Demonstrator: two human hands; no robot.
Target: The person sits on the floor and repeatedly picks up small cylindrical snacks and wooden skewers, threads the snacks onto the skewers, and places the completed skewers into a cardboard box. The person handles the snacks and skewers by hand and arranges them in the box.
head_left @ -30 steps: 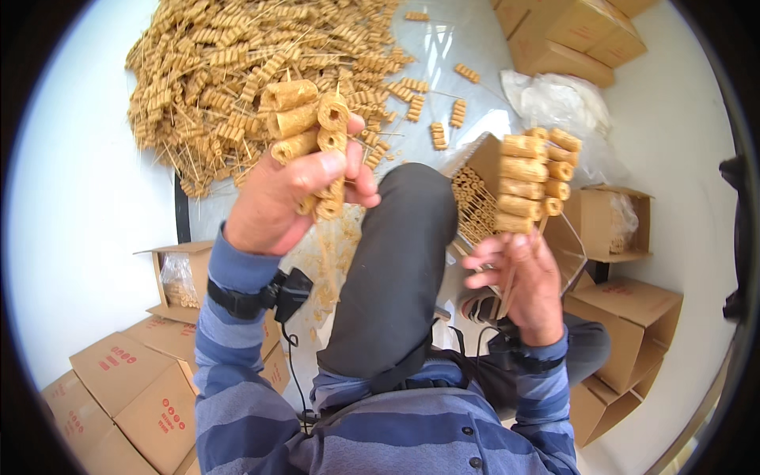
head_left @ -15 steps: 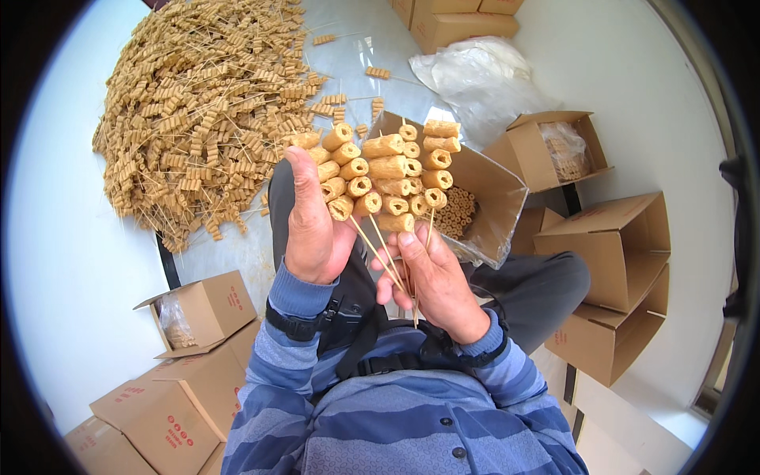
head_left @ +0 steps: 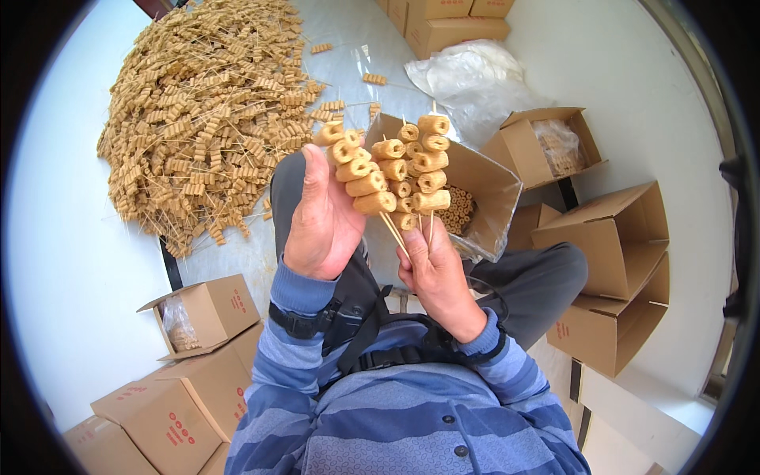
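Single head-worn fisheye view, looking steeply down and close onto the lap (head_left: 348, 261), with the skewer heap (head_left: 202, 111) ahead-left of it.

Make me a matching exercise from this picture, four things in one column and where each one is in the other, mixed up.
Things:
1. skewers of tan rolls
2. big heap of skewers
3. crumpled clear plastic bag
4. lined open box

Places:
A. on the floor at upper left
B. just behind the raised hands
C. held between left hand and right hand
D. on the floor at upper right, beside cardboard boxes

Pairs: 1-C, 2-A, 3-D, 4-B
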